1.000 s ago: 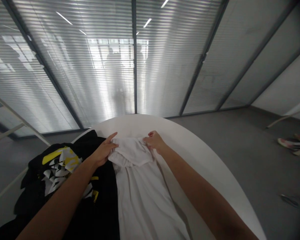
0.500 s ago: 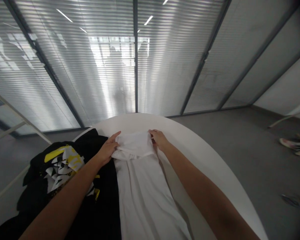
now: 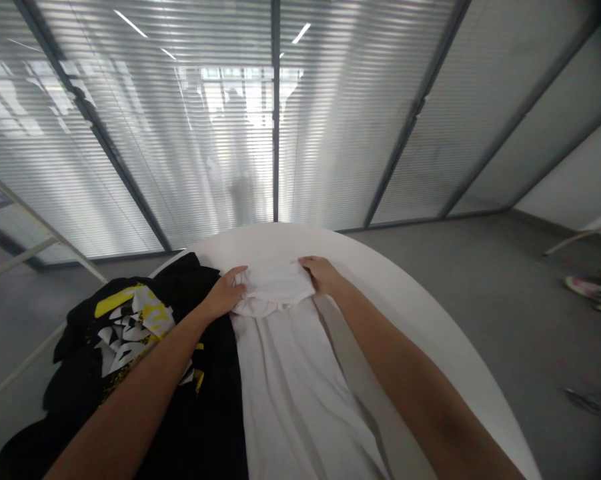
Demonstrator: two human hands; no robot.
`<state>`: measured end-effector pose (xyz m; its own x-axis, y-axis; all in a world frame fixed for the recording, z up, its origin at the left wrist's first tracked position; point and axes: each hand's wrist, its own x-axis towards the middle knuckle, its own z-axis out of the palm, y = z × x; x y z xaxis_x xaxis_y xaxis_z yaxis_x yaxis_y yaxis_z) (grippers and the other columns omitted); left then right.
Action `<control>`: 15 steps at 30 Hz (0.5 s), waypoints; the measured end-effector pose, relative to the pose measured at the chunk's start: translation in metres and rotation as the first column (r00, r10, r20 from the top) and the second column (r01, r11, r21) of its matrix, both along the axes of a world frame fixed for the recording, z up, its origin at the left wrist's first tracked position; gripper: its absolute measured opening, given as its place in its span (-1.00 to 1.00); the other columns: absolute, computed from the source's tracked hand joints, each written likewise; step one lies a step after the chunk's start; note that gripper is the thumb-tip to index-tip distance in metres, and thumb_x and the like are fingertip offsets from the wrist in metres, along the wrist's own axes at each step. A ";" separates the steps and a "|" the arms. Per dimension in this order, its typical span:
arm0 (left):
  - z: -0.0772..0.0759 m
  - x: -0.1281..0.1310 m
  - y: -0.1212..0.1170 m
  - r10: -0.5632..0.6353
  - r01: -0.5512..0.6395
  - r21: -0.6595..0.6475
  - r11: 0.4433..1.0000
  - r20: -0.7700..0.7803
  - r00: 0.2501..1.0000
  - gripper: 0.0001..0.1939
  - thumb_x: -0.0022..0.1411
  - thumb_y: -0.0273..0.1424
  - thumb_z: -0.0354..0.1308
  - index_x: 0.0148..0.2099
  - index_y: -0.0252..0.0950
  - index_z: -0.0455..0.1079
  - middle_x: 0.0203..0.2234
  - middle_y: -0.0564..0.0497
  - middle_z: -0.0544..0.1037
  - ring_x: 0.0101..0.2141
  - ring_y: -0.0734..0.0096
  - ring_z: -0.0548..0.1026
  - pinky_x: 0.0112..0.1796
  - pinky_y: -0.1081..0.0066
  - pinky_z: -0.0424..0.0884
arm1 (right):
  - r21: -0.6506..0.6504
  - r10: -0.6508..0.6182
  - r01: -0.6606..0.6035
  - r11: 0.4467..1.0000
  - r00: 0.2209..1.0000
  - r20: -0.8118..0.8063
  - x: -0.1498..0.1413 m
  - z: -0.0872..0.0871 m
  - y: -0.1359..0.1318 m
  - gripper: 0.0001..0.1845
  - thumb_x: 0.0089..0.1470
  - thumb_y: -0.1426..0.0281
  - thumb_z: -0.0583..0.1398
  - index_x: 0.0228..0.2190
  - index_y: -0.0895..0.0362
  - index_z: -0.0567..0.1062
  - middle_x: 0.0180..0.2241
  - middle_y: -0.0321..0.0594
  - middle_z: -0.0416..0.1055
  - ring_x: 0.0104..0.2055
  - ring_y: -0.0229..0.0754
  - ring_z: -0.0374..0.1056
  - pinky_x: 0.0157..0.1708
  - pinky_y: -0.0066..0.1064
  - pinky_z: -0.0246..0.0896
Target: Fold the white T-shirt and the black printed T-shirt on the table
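Observation:
A long white garment point(image 3: 290, 373) lies stretched away from me on a round white table point(image 3: 430, 333). Its far end is folded back into a small flap point(image 3: 275, 287). My left hand point(image 3: 226, 293) grips the flap's left edge and my right hand point(image 3: 323, 273) grips its right edge. Both arms reach forward over the cloth. Left of the white garment, touching it, lies a black garment point(image 3: 130, 353) with a yellow and white print.
Glass walls with closed blinds point(image 3: 230, 133) stand beyond the table. Grey floor point(image 3: 505, 300) surrounds it. A pale slanted frame point(image 3: 40, 233) stands at the left. Shoes point(image 3: 593, 288) and a dark object point(image 3: 587, 400) lie on the floor at the right.
Both hands have pushed the folded flap a little farther from me and flattened it. The flap now looks shorter and rounder. The camera has tilted slightly.

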<state>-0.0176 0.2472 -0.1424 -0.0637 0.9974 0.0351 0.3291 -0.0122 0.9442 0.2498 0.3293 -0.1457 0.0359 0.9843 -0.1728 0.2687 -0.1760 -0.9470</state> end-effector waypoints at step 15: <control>0.022 -0.012 0.021 0.025 -0.177 -0.274 0.945 -0.479 0.877 -0.68 0.20 -0.14 0.09 -0.38 -0.31 0.42 -0.48 -0.09 0.53 -0.42 0.23 0.52 -0.45 0.41 0.37 | -0.012 0.176 -0.198 0.980 0.839 0.515 -0.008 0.009 -0.012 -0.68 0.01 0.18 0.29 -0.43 0.22 0.55 -0.25 0.05 0.56 -0.13 0.01 0.44 -0.18 -0.35 0.23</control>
